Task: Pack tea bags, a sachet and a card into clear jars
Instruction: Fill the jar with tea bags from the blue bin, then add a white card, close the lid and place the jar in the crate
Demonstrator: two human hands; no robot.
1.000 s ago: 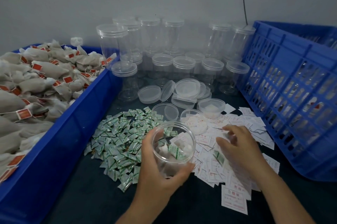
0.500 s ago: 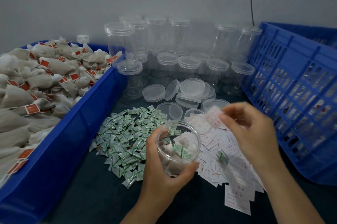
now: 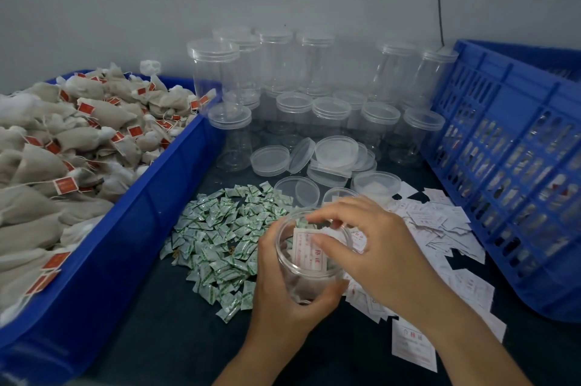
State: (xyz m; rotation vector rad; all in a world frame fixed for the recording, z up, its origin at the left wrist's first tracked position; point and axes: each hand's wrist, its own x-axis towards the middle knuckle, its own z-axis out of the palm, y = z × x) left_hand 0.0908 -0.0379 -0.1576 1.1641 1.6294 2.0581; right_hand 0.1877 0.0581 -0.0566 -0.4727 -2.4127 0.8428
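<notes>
Left hand (image 3: 283,300) held open jar (image 3: 300,289) mid-worktop (image 3: 157,329), grip curled round its wall. Right hand (image 3: 380,256) over jar mouth, grip apparently pinching card (image 3: 305,252) standing inside jar; fingertips blurred. From jar: sachets (image 3: 220,228) heaped at 9 o'clock, loose cards (image 3: 440,225) at 3, lidded jars (image 3: 330,115) at 12, tea bags (image 3: 69,146) in bin (image 3: 141,228) at 10.

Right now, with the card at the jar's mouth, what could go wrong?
The card, pinched by the right hand, stands upright in the jar; it may crease or stick out. Only the left hand grips the jar; a hard push could tip it and spill its contents.
</notes>
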